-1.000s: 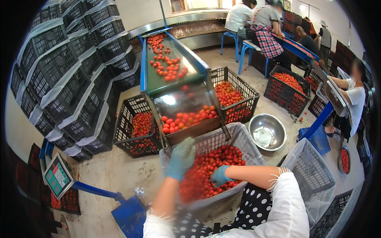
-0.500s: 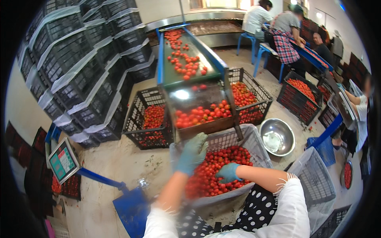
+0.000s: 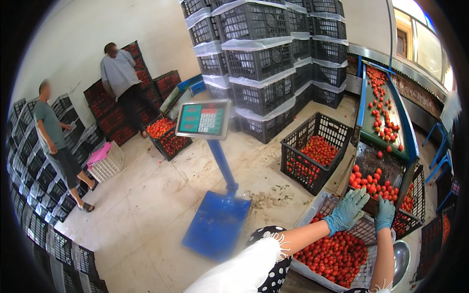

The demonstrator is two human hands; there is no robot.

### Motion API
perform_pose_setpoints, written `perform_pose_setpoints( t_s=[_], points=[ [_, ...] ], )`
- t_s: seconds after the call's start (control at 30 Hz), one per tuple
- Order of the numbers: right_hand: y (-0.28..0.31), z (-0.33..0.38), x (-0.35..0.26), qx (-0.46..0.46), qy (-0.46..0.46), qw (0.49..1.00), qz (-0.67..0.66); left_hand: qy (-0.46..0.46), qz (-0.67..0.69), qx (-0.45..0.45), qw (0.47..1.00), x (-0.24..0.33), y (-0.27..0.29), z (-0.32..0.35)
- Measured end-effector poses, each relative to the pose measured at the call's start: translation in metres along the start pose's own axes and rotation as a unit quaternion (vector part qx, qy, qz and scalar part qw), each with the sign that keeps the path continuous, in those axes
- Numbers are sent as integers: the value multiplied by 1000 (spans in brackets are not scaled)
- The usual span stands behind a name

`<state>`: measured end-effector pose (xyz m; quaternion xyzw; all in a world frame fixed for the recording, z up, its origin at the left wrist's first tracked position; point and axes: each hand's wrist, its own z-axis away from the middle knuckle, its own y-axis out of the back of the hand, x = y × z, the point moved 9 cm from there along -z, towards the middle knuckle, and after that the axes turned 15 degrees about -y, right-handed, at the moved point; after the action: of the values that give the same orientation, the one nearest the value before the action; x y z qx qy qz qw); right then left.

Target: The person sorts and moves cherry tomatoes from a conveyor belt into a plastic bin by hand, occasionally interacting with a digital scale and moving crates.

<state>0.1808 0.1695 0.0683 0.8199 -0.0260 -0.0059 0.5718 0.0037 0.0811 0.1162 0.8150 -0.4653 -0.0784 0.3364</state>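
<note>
Cherry tomatoes (image 3: 373,184) have gathered at the lower end of a sorting chute (image 3: 369,155). My left hand (image 3: 348,211), in a blue-green glove, lies at the chute's front lip with its fingers stretched toward the fruit. Beside it, also gloved, my right hand (image 3: 385,214) touches the lip, fingers extended upward; neither hand visibly holds a tomato. Under my forearms stands a lined crate (image 3: 304,225) with a heap of cherry tomatoes (image 3: 334,256) in it. More tomatoes (image 3: 383,115) lie along the green conveyor (image 3: 396,138) above the chute.
A black crate of tomatoes (image 3: 317,151) stands left of the chute, another crate (image 3: 415,200) right of it. A metal bowl (image 3: 401,261) is beside the lined crate. A blue platform scale (image 3: 215,224) and tall crate stacks (image 3: 264,61) are leftward. Two people (image 3: 51,127) are at far left.
My view has swung left. My right hand has risen from the tomato heap to the chute's lip. My left hand remains near the lip, its fingers now stretched over it.
</note>
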Motion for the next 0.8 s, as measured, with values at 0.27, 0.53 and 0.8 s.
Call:
perform_pose_setpoints(
  t_s=[0.27, 0.53, 0.8],
  points=[
    [7, 21, 3, 100, 43, 992, -65, 3, -31, -63, 998, -10, -38, 7],
    [9, 34, -4, 108, 61, 989, -78, -7, -106, -63, 992, -10, -39, 11],
    [4, 57, 0, 112, 81, 986, -97, -2, -129, -102, 986, -13, -55, 11]
  ],
)
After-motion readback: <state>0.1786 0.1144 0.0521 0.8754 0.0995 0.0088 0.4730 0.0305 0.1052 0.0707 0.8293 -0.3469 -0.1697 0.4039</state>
